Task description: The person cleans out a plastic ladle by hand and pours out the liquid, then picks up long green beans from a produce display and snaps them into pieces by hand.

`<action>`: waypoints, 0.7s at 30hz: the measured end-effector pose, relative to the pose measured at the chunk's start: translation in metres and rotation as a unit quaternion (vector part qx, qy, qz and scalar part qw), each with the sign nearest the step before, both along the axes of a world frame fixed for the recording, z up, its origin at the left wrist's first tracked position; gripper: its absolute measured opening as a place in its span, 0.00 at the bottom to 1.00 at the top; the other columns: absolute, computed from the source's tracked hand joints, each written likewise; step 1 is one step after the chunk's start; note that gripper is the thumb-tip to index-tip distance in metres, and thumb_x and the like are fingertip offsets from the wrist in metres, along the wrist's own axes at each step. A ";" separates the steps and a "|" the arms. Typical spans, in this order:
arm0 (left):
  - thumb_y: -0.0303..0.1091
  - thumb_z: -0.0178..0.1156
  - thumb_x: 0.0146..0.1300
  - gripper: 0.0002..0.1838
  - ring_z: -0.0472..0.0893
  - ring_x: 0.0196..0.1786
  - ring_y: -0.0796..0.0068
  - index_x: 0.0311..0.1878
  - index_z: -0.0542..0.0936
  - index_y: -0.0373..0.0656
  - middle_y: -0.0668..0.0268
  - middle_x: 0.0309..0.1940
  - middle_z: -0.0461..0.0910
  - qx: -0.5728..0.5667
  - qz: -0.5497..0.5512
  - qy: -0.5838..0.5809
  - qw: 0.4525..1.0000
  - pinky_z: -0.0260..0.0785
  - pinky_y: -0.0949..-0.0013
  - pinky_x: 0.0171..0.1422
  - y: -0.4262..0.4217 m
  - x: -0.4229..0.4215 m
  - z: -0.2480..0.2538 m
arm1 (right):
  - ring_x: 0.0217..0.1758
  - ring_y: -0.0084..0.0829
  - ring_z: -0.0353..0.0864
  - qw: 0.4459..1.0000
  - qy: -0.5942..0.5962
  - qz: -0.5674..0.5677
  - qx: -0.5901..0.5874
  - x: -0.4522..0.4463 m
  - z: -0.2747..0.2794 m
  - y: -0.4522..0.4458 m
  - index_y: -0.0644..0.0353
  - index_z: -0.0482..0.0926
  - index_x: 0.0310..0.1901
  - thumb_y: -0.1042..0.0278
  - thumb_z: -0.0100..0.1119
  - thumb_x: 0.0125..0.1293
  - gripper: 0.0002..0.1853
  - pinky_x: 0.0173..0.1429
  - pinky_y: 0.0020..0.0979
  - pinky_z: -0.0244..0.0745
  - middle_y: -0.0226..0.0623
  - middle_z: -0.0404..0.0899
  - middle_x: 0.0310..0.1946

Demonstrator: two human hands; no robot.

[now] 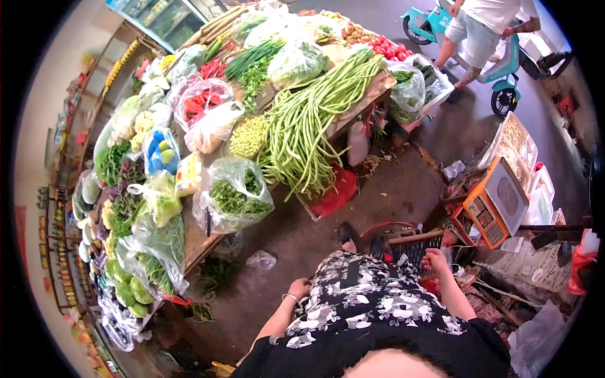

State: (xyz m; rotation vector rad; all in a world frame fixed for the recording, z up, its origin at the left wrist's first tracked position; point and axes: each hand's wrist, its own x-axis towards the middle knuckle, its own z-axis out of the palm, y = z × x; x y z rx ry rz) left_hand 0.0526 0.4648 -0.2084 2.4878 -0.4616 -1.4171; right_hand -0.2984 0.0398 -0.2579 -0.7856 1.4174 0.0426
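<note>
My left hand (299,289), with a bracelet at the wrist, hangs beside my black and white floral dress (353,296). Its fingers look loosely curled, and nothing shows in them. On the other side, my right hand (435,260) is raised a little, fingers bent in, with no object visible. It is nearest to a dark plastic basket (423,247). Ahead on the left stands a vegetable stall holding long green beans (321,120), a clear bag of leafy greens (239,195), yellow bean sprouts (249,136) and red chillies (205,103).
An orange scale (484,217) stands to the right, near white trays (513,142). Beyond the stall, a person (476,38) is by a teal scooter (504,69). A red bag (337,192) hangs below the beans. A crumpled plastic bag (261,259) lies on the floor.
</note>
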 end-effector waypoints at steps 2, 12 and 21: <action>0.40 0.56 0.56 0.17 0.81 0.52 0.52 0.46 0.85 0.47 0.52 0.46 0.83 0.016 0.005 0.014 1.000 0.72 0.59 0.59 -0.012 0.011 0.015 | 0.31 0.28 0.83 0.999 -0.030 0.019 -0.010 0.017 0.007 0.000 0.58 0.72 0.55 0.69 0.53 0.68 0.15 0.28 0.28 0.78 0.35 0.80 0.33; 0.40 0.56 0.61 0.16 0.80 0.52 0.52 0.48 0.82 0.45 0.52 0.47 0.82 -0.040 -0.099 -0.075 0.991 0.71 0.56 0.59 -0.090 0.087 0.074 | 0.31 0.32 0.83 0.999 -0.014 0.034 -0.021 0.069 0.023 0.016 0.58 0.71 0.55 0.70 0.51 0.70 0.13 0.27 0.29 0.77 0.39 0.79 0.33; 0.28 0.63 0.60 0.19 0.82 0.47 0.62 0.55 0.78 0.39 0.55 0.47 0.81 -0.347 -0.041 -0.210 0.913 0.74 0.65 0.51 -0.239 0.198 0.181 | 0.32 0.26 0.81 1.000 0.022 0.001 -0.015 0.086 0.043 0.009 0.57 0.75 0.53 0.69 0.55 0.68 0.13 0.32 0.28 0.79 0.34 0.80 0.33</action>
